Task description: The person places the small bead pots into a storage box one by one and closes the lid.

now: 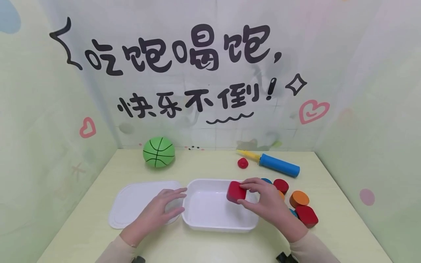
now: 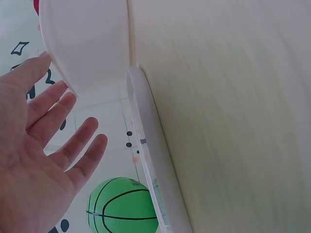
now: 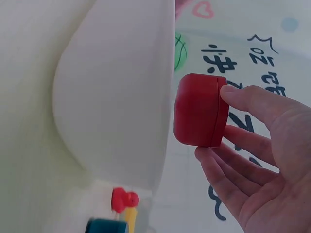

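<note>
Over the right half of a white plastic container point(image 1: 210, 213), my right hand point(image 1: 265, 199) pinches a red rounded-square block point(image 1: 236, 192) between thumb and fingers. The right wrist view shows the block point(image 3: 200, 110) with a thin seam near the side by the thumb, above the container's rim. My left hand point(image 1: 162, 206) has its fingers spread at the container's left rim; in the left wrist view the fingertips point(image 2: 43, 62) are right at the wall and the palm holds nothing. A white lid point(image 1: 131, 204) lies flat on the table, partly under the left hand in the head view.
Right of the container lie an orange round block point(image 1: 299, 199), a red square block point(image 1: 307, 216), a red round block point(image 1: 281, 185) and others partly hidden by the right hand. Behind are a green ball point(image 1: 159, 152), a blue hand pump point(image 1: 279, 165) and a small red piece point(image 1: 243, 163).
</note>
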Demonstrator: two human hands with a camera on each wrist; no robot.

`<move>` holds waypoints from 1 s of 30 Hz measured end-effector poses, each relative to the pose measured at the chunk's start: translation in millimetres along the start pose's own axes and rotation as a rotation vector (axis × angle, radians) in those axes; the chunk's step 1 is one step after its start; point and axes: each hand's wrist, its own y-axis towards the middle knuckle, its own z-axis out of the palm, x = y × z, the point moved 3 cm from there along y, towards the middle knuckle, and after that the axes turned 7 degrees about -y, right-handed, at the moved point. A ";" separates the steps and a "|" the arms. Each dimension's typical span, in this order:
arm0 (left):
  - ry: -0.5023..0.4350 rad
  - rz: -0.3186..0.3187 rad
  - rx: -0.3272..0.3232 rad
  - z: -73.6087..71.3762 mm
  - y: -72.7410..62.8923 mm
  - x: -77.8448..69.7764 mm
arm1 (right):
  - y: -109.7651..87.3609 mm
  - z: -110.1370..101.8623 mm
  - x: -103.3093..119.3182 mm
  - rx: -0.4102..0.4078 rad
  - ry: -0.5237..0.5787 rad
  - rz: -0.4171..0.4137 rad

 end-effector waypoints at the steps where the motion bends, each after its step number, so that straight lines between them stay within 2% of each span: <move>1: -0.001 -0.001 0.003 0.4 0.3 0.2 | 2.7 4.0 3.6 0.014 -0.001 0.002; 14: -0.009 -0.033 0.028 -0.4 4.3 0.7 | 39.2 57.9 35.9 0.252 0.031 0.059; 17: -0.026 -0.052 0.035 -1.4 4.1 0.1 | 46.4 66.5 43.8 0.279 0.045 0.056; 30: -0.026 -0.053 0.049 -2.3 3.8 1.8 | 68.6 97.7 61.8 0.353 0.078 0.043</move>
